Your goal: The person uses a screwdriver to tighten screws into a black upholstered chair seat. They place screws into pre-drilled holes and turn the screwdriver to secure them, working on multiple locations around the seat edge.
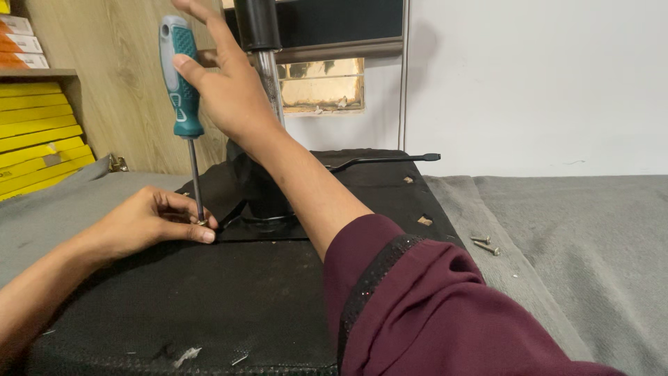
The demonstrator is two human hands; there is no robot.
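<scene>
On the black chair underside (209,299), the right hand (229,94) loosely steadies the stiff, rubber-gripped screwdriver (182,83) by its handle, while left hand (149,221) fingertips pinch its tip.

There are two hands: one left hand (149,221) and one right hand (226,87). There is one screwdriver (182,90) with a green and grey handle. Two loose screws (486,244) lie on the grey cloth (577,244). One black lever (383,161) is visible.
</scene>
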